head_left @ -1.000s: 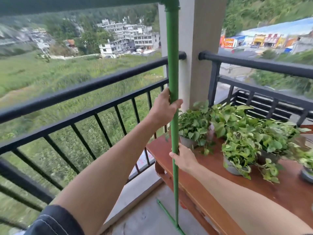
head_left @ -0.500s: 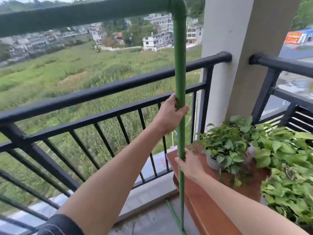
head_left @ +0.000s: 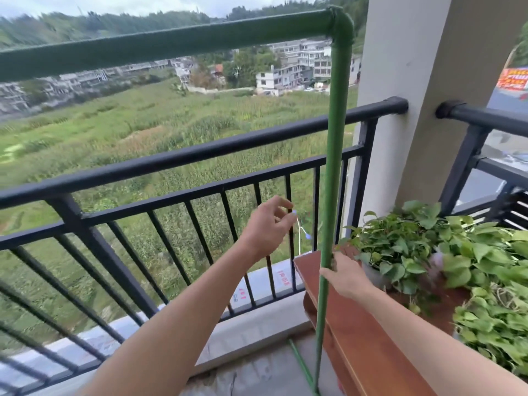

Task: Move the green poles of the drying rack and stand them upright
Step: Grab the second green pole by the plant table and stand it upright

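Pole, green, upright [head_left: 333, 144]: standing just beside the bench [head_left: 357, 338] near the railing [head_left: 200, 155], joining a horizontal green bar [head_left: 171, 47] overhead. Right hand [head_left: 347, 277] is gripping it low; left hand [head_left: 268, 227] is hovering apart, fingers loosely spread.

Black metal railing [head_left: 183, 158] runs across the balcony edge, vertical bars below the top rail; its right end meets a pale square pillar [head_left: 400, 67]. A second railing section [head_left: 485, 118] starts on the pillar's far side. Reddish-brown wooden table [head_left: 351, 332] stands at lower right, just beside the railing. On it: leafy green potted plants [head_left: 405, 247], several pots close together, exact count unclear because foliage overlaps. Concrete floor [head_left: 257, 378] below. Beyond the railing: overgrown green field [head_left: 114, 138], then multi-storey pale buildings [head_left: 297, 70], wooded hills behind. Red signboard [head_left: 513, 78] at far right, blurred.
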A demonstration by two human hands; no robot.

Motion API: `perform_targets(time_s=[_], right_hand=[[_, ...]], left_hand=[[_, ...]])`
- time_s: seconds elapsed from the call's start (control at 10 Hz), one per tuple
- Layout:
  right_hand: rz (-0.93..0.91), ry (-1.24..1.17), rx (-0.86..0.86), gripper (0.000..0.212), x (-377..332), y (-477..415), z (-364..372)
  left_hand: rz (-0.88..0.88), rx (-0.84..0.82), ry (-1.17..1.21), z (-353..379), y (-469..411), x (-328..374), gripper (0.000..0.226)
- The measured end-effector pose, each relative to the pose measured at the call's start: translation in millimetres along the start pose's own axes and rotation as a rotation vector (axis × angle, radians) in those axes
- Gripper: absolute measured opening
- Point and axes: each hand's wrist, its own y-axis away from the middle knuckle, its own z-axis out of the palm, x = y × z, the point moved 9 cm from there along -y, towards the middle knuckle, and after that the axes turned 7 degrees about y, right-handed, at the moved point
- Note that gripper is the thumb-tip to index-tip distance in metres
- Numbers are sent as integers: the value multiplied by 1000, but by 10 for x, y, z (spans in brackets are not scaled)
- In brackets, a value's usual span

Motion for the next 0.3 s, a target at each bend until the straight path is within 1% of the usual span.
perform_targets(time_s=[0.1, 0.2, 0.3], right_hand=[[-127, 3, 16, 37, -390, 419, -404], [-324, -229, 102, 38, -1033, 1141, -926], [-587, -501, 236, 32, -1700, 2135, -1668]], left_hand=[[-92, 29, 14, -465, 521, -552, 23], [-253, 86, 77, -827, 1138, -1277, 14], [-462, 144, 155, -985, 1955, -2060, 8]])
